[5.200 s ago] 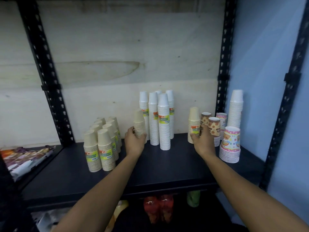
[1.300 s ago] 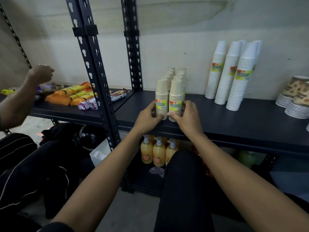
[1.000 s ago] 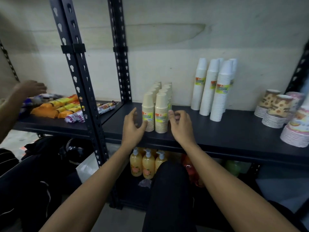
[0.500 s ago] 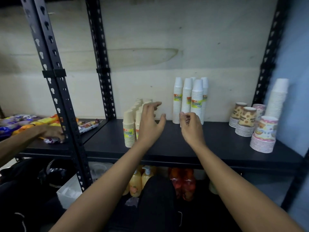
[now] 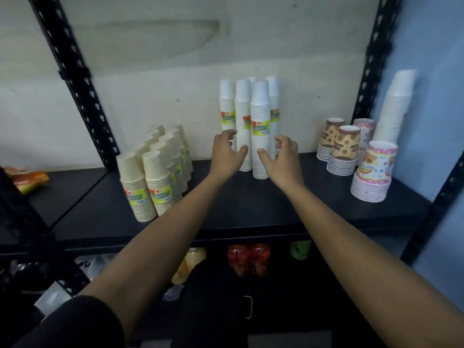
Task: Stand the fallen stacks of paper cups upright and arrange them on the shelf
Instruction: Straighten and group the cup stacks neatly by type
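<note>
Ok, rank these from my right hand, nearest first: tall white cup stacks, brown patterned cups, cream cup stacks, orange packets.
1. Tall white cup stacks, just beside the right hand.
2. Brown patterned cups, to its right.
3. Cream cup stacks, past the left hand.
4. Orange packets, far left.

From where I sit this looks like a small shop or its stockroom. A black shelf [image 5: 251,209] hangs on slotted steel uprights [image 5: 82,96] against a bare wall and carries goods in multiples: cream cup stacks [image 5: 140,187] and tall white cup stacks [image 5: 259,136], both with printed labels, and patterned party cups [image 5: 346,149]. Snack packets [image 5: 27,179] lie in the next bay, and coloured bottles [image 5: 248,257] stand on the tier below.
</note>
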